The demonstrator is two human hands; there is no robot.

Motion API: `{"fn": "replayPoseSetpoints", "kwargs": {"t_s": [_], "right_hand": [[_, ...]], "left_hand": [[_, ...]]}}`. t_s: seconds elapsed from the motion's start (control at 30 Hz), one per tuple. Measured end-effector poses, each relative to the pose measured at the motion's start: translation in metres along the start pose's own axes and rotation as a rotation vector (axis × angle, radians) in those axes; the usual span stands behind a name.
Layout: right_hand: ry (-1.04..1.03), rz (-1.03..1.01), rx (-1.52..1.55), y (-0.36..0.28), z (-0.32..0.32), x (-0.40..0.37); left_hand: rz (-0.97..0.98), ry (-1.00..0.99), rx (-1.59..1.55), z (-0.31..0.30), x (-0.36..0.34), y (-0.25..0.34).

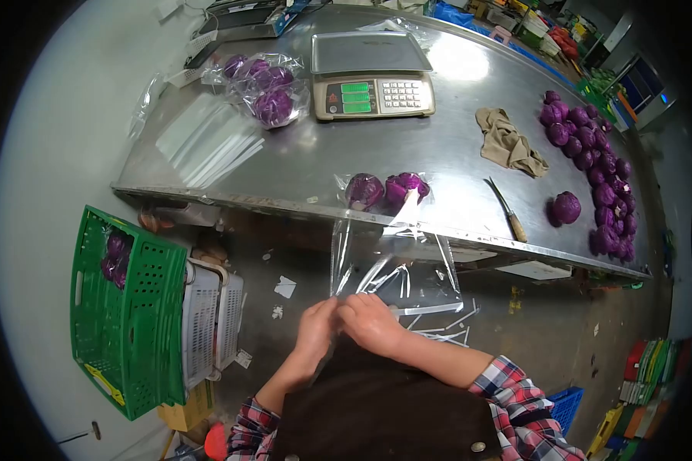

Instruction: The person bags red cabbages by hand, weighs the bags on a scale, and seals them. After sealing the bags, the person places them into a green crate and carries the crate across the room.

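Note:
A clear plastic bag [430, 257] hangs over the front edge of the steel table, its far end on the tabletop. Two purple cabbages [364, 191] lie side by side in that far end. Close to my body, my left hand [316, 326] is closed on the near left corner of the bag. Right beside it, my right hand [370, 323] pinches the same edge, the two hands almost touching. The fingertips are partly hidden behind the knuckles. A white strip [430, 309] runs along the bag's near edge to the right of my hands.
On the steel table [438, 146] stand a weighing scale [373, 96], bagged cabbages [273, 106], flat bags [207, 142], a cloth [507, 140], a knife [509, 215] and many loose cabbages [584, 138]. A green crate [158, 307] stands at left, beside white baskets [200, 323].

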State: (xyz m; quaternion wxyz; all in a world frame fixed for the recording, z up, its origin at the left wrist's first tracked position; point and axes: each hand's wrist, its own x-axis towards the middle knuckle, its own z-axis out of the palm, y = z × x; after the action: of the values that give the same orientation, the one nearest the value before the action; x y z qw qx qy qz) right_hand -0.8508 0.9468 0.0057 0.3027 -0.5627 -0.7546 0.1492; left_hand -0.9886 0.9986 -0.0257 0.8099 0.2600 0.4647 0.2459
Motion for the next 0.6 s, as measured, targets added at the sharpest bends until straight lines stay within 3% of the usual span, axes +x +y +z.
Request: {"fn": "replayPoseSetpoints", "kwargs": {"t_s": [0.1,0.2,0.37,0.5,0.53,0.6], "right_hand": [[-0.080,0.043,-0.065,0.001,0.010,0.005],[0.022,0.128,0.148,-0.007,-0.002,0.012],[-0.089,0.021,-0.102,-0.003,0.003,0.013],[-0.172,-0.156,-0.148,-0.010,-0.009,0.004],[-0.185,-0.138,-0.056,-0.012,-0.018,-0.007],[-0.507,0.127,-0.098,0.005,-0.043,-0.048]], "left_hand": [[0.018,0.025,0.102,-0.003,0.003,0.000],[0.017,0.010,0.153,-0.007,0.007,0.000],[-0.049,0.036,0.054,0.003,0.000,0.012],[0.008,0.011,0.177,0.000,-0.001,0.018],[-0.006,-0.027,0.189,0.000,-0.003,0.025],[-0.016,-0.099,0.262,0.000,-0.009,0.036]]}}
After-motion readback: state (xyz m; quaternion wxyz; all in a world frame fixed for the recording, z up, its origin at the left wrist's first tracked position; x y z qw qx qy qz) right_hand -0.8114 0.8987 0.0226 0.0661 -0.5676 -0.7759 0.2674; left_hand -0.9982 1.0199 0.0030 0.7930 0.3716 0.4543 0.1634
